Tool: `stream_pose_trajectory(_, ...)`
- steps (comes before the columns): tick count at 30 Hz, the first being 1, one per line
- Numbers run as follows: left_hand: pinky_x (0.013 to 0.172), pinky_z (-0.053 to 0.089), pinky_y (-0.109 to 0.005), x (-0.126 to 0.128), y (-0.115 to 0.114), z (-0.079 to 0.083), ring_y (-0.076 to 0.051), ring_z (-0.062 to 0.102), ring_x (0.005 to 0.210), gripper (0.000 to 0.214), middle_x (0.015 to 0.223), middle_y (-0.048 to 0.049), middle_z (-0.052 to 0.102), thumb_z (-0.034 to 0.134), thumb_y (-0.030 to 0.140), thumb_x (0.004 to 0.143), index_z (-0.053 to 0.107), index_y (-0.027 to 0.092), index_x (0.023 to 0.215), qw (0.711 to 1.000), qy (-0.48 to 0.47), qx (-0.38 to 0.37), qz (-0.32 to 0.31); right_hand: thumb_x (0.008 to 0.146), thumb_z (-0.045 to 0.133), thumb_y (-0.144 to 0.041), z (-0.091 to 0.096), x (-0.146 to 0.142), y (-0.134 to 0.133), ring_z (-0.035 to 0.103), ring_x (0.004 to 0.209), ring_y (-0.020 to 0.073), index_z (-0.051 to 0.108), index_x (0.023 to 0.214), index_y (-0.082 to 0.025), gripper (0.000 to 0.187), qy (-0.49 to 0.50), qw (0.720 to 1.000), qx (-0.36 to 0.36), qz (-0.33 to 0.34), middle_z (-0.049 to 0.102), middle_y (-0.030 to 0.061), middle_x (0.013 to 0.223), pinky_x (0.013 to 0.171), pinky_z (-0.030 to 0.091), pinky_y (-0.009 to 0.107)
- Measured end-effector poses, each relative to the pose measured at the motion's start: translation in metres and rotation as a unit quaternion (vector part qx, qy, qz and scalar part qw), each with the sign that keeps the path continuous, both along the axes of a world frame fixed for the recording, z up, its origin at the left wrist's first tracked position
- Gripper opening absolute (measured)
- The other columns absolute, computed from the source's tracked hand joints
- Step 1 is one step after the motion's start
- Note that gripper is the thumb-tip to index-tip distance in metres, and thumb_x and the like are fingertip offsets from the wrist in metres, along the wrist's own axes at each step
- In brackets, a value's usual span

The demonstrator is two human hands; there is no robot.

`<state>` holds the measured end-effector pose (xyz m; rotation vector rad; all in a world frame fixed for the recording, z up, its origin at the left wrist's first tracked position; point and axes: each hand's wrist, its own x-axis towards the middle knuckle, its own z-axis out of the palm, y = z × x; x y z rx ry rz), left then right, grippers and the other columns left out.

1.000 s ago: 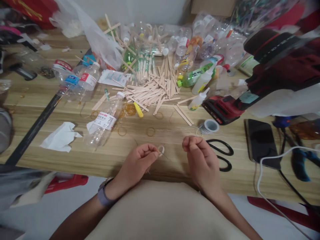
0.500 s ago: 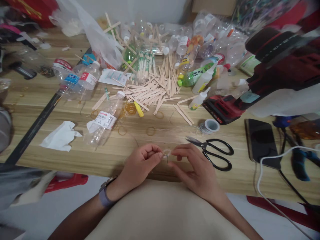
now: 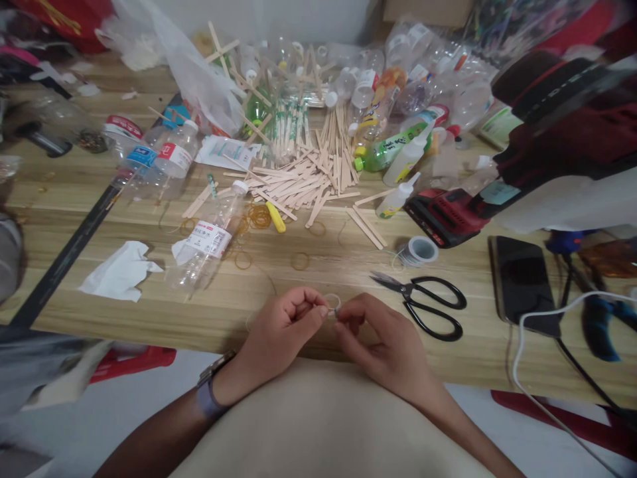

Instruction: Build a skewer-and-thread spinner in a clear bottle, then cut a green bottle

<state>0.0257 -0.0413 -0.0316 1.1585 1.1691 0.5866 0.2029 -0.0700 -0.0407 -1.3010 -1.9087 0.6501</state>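
Between my hands is a thin pale loop (image 3: pixel 332 298), perhaps a rubber band or a ring of thread; its exact kind is too small to tell. My left hand (image 3: pixel 283 328) is closed, thumb and forefinger pinching the loop's left side. My right hand (image 3: pixel 385 335) pinches at the loop's right side, where a tiny dark bit shows by the fingertips. Black-handled scissors (image 3: pixel 407 289) lie just right of my right hand, blades pointing left. Behind them stands a spool of thread (image 3: pixel 419 251).
A plastic bottle (image 3: pixel 209 239) and a crumpled tissue (image 3: pixel 122 271) lie on the left. Rubber bands (image 3: pixel 300 261), a yellow-handled tool (image 3: pixel 275 217) and wooden sticks (image 3: pixel 293 186) are ahead. Glue bottles (image 3: pixel 397 199), a power drill (image 3: pixel 448 216) and a phone (image 3: pixel 525 284) sit at right.
My right thumb and forefinger have come together at the loop's right side; they were apart before. The loop now stands up rounder, and my left hand has barely moved.
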Motion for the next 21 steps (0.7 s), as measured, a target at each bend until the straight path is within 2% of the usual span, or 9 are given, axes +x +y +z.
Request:
stream_pose_trajectory(4,0.049,0.028,-0.021,0.000,0.000,0.001,-0.009,0.036,0.053,0.019,0.058,0.0068,0.046,0.058,0.037,0.082,0.060,0.018,0.081,1.000,0.010,0.007,-0.009,0.082,0.054,-0.010,-0.004,-0.004,0.001,0.058,0.060,0.0119,0.057,0.080,-0.022,0.013,0.065,0.997,-0.041,-0.009,0.060,-0.0028,0.068,0.057,0.045,0.023)
stream_pose_trajectory(7,0.050,0.029,-0.021,0.000,0.000,0.000,-0.009,0.037,0.053,0.019,0.058,0.0067,0.047,0.058,0.037,0.083,0.061,0.018,0.082,1.000,0.018,0.003,-0.011,0.081,0.053,-0.011,-0.008,-0.006,0.001,0.059,0.065,0.0134,0.053,0.073,-0.023,0.014,0.157,0.983,-0.096,-0.010,0.063,-0.0005,0.072,0.059,0.047,0.024)
stream_pose_trajectory(10,0.055,0.035,-0.022,0.000,0.000,-0.001,-0.011,0.047,0.060,0.018,0.066,0.0037,0.057,0.056,0.034,0.084,0.064,0.018,0.085,0.999,0.028,0.015,-0.020,0.081,0.054,-0.014,-0.013,-0.007,0.002,0.058,0.066,0.0139,0.049,0.068,-0.023,0.016,0.234,0.960,-0.154,-0.010,0.062,-0.0004,0.071,0.060,0.048,0.025)
stream_pose_trajectory(12,0.060,0.039,-0.023,0.001,0.000,-0.002,-0.012,0.054,0.066,0.017,0.073,0.0017,0.064,0.054,0.030,0.085,0.067,0.018,0.088,0.998,0.046,0.037,-0.031,0.080,0.054,-0.014,-0.016,-0.007,0.003,0.058,0.066,0.0137,0.049,0.067,-0.022,0.017,0.249,0.954,-0.168,-0.014,0.062,-0.0001,0.072,0.060,0.046,0.025)
stream_pose_trajectory(14,0.062,0.040,-0.023,0.003,0.001,-0.002,-0.013,0.055,0.066,0.019,0.072,0.0019,0.065,0.053,0.026,0.084,0.069,0.018,0.091,0.995,0.070,0.059,-0.043,0.079,0.054,-0.012,-0.017,-0.006,0.005,0.057,0.066,0.0139,0.048,0.066,-0.022,0.017,0.235,0.960,-0.151,-0.022,0.062,0.0004,0.073,0.059,0.045,0.025)
stream_pose_trajectory(16,0.059,0.038,-0.023,0.006,0.002,-0.001,-0.012,0.051,0.060,0.021,0.063,0.0039,0.059,0.053,0.024,0.083,0.071,0.018,0.092,0.992,0.096,0.067,-0.049,0.078,0.053,-0.010,-0.017,-0.003,0.006,0.057,0.067,0.0143,0.048,0.065,-0.022,0.018,0.201,0.973,-0.109,-0.032,0.061,0.0006,0.074,0.060,0.044,0.026)
stream_pose_trajectory(19,0.052,0.033,-0.023,0.014,0.005,-0.002,-0.011,0.044,0.052,0.022,0.054,0.0057,0.050,0.055,0.028,0.082,0.072,0.017,0.091,0.992,0.108,0.044,-0.042,0.077,0.052,-0.007,-0.015,0.003,0.009,0.057,0.069,0.0142,0.046,0.065,-0.022,0.019,0.138,0.989,-0.042,-0.043,0.059,0.0006,0.075,0.061,0.044,0.025)
stream_pose_trajectory(21,0.052,0.033,-0.023,0.020,0.008,-0.004,-0.011,0.043,0.052,0.023,0.054,0.0055,0.050,0.057,0.031,0.080,0.073,0.017,0.091,0.995,0.094,0.019,-0.032,0.076,0.051,-0.006,-0.014,0.008,0.012,0.058,0.070,0.0135,0.046,0.067,-0.022,0.020,0.103,0.994,-0.013,-0.043,0.060,0.0007,0.077,0.062,0.045,0.024)
